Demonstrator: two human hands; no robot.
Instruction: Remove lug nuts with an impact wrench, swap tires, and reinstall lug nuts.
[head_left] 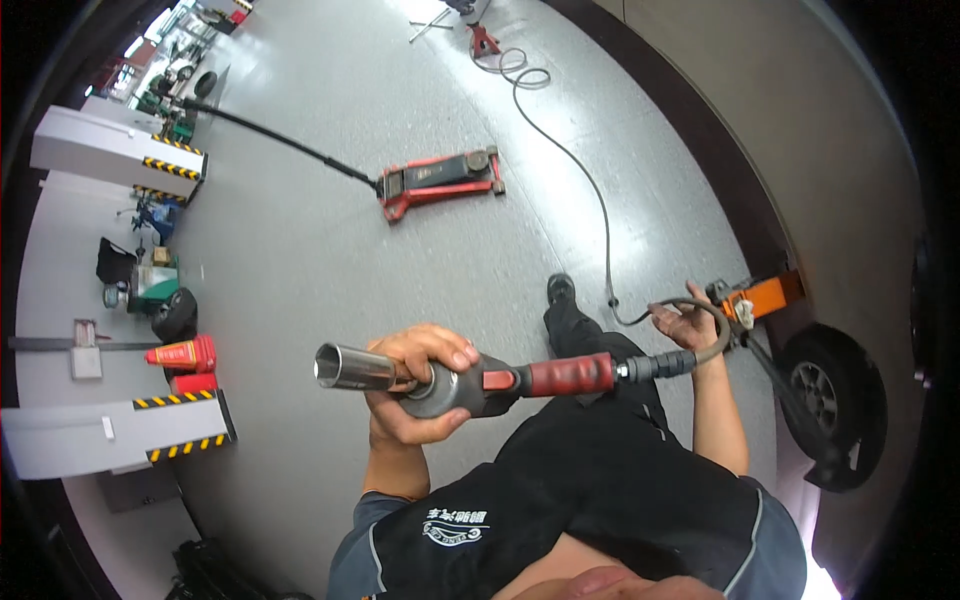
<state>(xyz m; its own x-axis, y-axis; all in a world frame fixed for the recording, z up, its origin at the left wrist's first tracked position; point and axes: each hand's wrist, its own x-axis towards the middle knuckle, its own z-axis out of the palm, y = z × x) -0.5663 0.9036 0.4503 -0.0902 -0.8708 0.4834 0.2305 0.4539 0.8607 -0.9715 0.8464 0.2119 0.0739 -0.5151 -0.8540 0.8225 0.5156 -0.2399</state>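
My left hand [425, 375] is wrapped round the head of an air impact wrench [490, 388], which has a red handle. A long shiny steel socket [352, 367] sticks out to the left from its nose. From the handle's right end, a coupling [660, 365] leads into a dark air hose [606, 230]. My right hand [685, 325] is held out at the right, fingers apart. The hose curls round by its palm and fingers, seemingly touching them, without a closed grip on it.
A red floor jack [440, 183] with a long black handle stands ahead. On the right are a vehicle's side [780, 120], an orange jack [762, 299] and a wheel [830, 400]. A red jack stand [483, 42] is far off. Striped posts [180, 425] and a red cone [185, 354] line the left.
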